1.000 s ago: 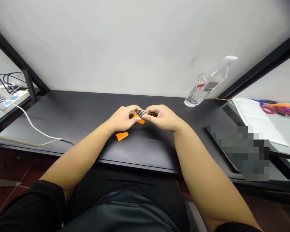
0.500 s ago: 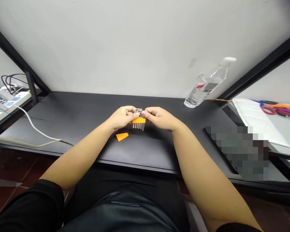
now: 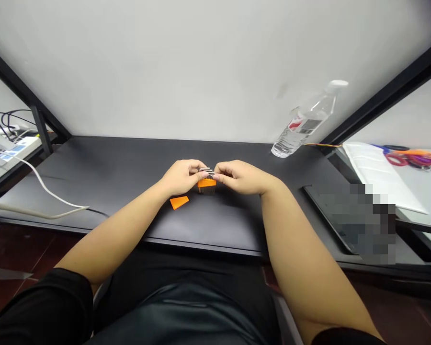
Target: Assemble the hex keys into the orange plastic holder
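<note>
Between my hands is a hex key set, several L-shaped metal keys standing in an orange holder [image 3: 207,183]. My left hand [image 3: 181,177] is closed round the set's left side, its thumb at the orange holder. On the other side my right hand [image 3: 239,177] pinches at the keys' bent ends; fingers hide which key it touches. The straight shafts point down below the holder, close above the table. A separate flat orange piece [image 3: 179,202] lies on the table just below my left hand.
The black table [image 3: 122,163] meets a pale wall behind. A clear plastic bottle [image 3: 300,127] stands at the back right. A dark, partly pixelated flat object [image 3: 326,215] lies at the right. White cables [image 3: 39,172] and a power strip [image 3: 17,153] are at the left.
Both hands have tipped the hex key set, so the shafts below the holder look shorter. My hands have lowered slightly, and the view has shifted a little.
</note>
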The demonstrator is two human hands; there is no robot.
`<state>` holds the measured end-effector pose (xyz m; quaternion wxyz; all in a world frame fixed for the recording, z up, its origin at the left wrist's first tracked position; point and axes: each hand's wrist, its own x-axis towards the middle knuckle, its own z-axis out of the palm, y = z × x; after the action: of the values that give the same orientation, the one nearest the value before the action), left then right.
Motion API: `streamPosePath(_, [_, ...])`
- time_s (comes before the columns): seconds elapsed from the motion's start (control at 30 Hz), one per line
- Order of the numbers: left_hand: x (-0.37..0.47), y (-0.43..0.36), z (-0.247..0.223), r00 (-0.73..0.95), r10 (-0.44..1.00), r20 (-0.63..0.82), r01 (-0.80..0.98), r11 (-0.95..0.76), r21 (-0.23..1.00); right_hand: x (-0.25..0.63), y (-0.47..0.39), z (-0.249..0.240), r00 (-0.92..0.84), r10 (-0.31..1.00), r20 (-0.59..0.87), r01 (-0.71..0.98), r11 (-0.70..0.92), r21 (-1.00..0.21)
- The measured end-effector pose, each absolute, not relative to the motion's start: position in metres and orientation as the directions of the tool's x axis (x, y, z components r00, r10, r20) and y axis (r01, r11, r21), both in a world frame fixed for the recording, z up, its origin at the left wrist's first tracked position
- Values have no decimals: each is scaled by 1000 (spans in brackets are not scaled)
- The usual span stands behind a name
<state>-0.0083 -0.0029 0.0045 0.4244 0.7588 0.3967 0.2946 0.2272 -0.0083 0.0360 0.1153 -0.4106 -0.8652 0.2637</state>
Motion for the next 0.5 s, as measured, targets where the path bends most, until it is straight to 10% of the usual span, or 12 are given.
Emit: streamPosePath(0.5, [-10,0,2,493,870,-9,358,-193,913,229,-11,39,-621,768,-156,622,361,-695])
